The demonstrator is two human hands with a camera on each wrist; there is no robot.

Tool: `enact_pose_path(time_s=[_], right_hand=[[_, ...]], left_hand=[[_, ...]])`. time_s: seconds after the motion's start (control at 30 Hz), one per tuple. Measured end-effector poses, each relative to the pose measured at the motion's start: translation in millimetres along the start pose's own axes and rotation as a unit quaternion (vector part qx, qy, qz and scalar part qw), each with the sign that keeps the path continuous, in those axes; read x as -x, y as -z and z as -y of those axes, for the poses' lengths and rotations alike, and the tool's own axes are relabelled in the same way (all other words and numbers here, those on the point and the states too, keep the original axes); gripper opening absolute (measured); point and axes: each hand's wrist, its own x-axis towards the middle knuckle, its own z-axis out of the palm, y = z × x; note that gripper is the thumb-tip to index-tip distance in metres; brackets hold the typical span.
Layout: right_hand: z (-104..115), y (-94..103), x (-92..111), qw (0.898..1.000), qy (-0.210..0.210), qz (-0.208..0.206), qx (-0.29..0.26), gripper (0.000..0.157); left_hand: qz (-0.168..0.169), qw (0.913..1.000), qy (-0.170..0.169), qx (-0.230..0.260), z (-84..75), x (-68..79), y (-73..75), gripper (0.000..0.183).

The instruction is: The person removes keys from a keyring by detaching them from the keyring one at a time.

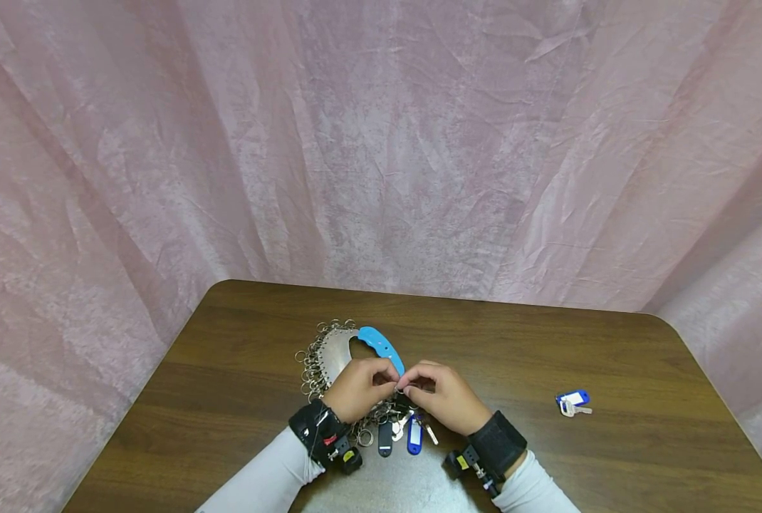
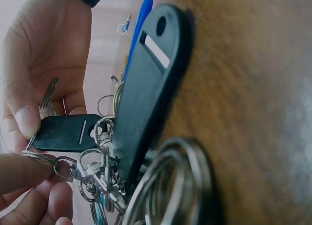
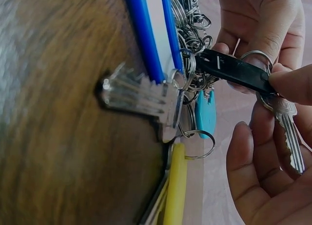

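Note:
A crescent-shaped metal key holder (image 1: 335, 354) with a light blue handle (image 1: 382, 345) lies on the table, its edge lined with small rings and clips. My left hand (image 1: 357, 390) pinches a split ring (image 2: 38, 157) hooked to one of the clips. Facing it, my right hand (image 1: 446, 399) pinches a black key tag (image 3: 236, 71) and a silver key (image 3: 287, 132) at that same ring. Whether the tag and key are threaded on the ring, I cannot tell. Below the hands lie another black tag (image 1: 385, 439), a blue tag (image 1: 414, 434) and a yellow tag (image 3: 176, 186), with keys beside them.
On the right part of the brown wooden table (image 1: 259, 456), apart from the holder, lies a blue tag (image 1: 573, 396) with a silver key (image 1: 575, 409). A pink curtain (image 1: 394, 142) hangs behind the table's far edge.

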Motion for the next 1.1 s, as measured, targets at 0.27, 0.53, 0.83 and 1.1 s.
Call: enact_pose_path(time_s=[0.27,0.53,0.83,1.1], right_hand=[[1,0.0,0,1.000,-0.011,-0.004,0.006,0.014],[-1,0.8,1,1.000,-0.017,-0.006,0.009,0.013],[-1,0.9,0,0.999,-0.032,-0.006,0.009,0.011],[-10,-1.4,0,1.000,-0.019,-0.014,0.013,0.012]], left_hand=[[-0.003,0.9999,0.002,-0.011,-1.3,0.3,0.2,0.014],[-0.006,0.9998,-0.006,-0.015,-3.0,0.5,0.5,0.015],[-0.007,0.9999,-0.003,-0.009,-3.3,-0.2,0.3,0.015],[-0.003,1.0000,0.006,0.004,-3.6,-0.2,0.4,0.014]])
